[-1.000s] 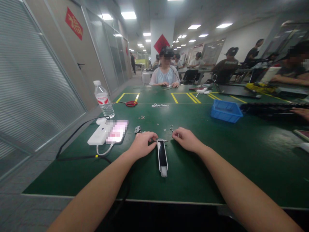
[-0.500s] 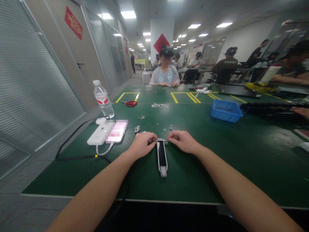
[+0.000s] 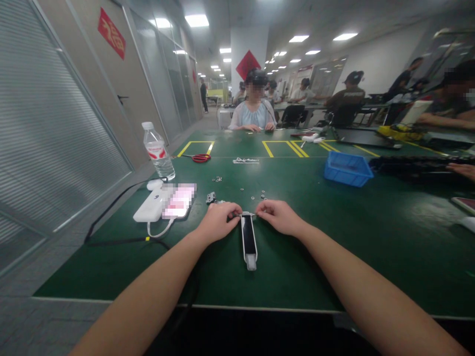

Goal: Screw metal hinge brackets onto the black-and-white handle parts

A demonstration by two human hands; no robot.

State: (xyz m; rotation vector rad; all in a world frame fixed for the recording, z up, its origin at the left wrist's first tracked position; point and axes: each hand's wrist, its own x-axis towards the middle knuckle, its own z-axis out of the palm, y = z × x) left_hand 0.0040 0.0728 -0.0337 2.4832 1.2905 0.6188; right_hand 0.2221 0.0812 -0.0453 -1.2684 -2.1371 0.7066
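Note:
A long, narrow device with a black panel and white rim (image 3: 248,237) lies lengthwise on the green table, its pale grey end towards me. Across its far end runs a thin metal rod (image 3: 254,214). My left hand (image 3: 220,220) is closed, pinching the rod's left end between thumb and fingers. On the other side my right hand (image 3: 278,216) pinches the right end, also closed. Just beyond my left hand sits a small grey metal part (image 3: 211,198), partly hidden by the fingers. Several small nut-like rings (image 3: 263,196) lie beyond my right hand.
A white power bank (image 3: 150,206), a phone (image 3: 180,200) and a water bottle (image 3: 159,153) stand or lie to the left. Red-handled scissors (image 3: 201,158) and small metal pieces (image 3: 245,160) lie farther back. At the right is a blue bin (image 3: 348,169). A person (image 3: 254,111) sits opposite.
My right fingertips have shifted slightly left, closer to the device. My left hand stays in place. The hands of the person opposite have moved a little.

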